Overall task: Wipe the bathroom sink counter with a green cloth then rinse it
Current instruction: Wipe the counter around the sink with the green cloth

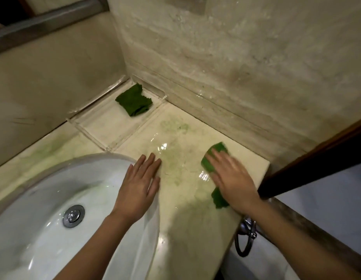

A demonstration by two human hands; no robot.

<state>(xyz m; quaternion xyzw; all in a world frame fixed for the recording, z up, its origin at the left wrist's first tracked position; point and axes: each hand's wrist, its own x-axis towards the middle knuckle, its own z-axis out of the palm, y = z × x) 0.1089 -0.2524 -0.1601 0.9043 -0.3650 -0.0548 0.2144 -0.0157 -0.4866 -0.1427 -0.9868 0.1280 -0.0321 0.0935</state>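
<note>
Cloth [215, 150], green, lay flat on the tabletop [187, 217] near its right edge, mostly covered by the right hand [233, 177]. Green showed beyond the fingertips and again beside the wrist. Right fingers [217, 159] were straight and close together, pressing down on the cloth, none curled round it. This hand was slightly blurred.

Left hand [138, 183] lay palm down, its heel over the sink [115, 158] rim. Its fingers [148, 165] were straight and slightly apart, resting on bare tabletop and holding nothing. The hands were apart. The tabletop between them was glossy, with faint green smears.

Sink was white and rounded, set in the left part of the tabletop, with a metal drain plug [73, 215] in the bowl.

Second cloth [134, 102], dark green and crumpled, lay in a clear tray [107, 136] at the far corner of the tabletop, against the walls and well apart from both hands.

A dark wooden edge [317, 158] crossed just past the right edge of the tabletop. A metal valve [248, 226] with a dark hose loop sat below the front right edge.
</note>
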